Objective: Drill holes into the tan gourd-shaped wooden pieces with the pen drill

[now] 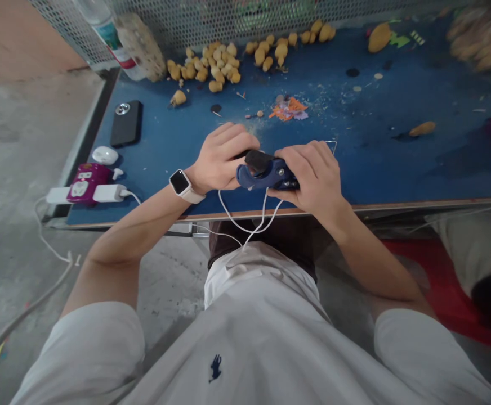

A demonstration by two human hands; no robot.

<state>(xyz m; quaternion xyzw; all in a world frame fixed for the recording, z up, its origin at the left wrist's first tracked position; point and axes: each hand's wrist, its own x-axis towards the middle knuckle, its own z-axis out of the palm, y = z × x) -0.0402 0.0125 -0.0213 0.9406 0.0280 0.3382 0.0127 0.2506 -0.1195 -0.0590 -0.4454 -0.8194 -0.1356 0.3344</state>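
Observation:
My right hand (pixel 315 174) is closed around a dark blue tool (pixel 271 173) with a black part on top and small screws along its side. It is held just above the front of the blue table. What kind of tool it is, I cannot make out. My left hand (pixel 224 157), with a watch on the wrist, curls its fingers right beside the tool's left end. A dark piece shows at those fingers, but what they grip is hidden. White cables (pixel 264 214) hang in loops below the tool, over the table's front edge.
Several small tan gourds (pixel 218 62) lie along the back by a perforated metal screen (pixel 186 22). Orange and purple scraps (pixel 290 108) lie beyond my hands. At left are a phone (pixel 126 124), an earbud case (pixel 105 155), a purple adapter (pixel 85 183) and a bottle (pixel 110 36).

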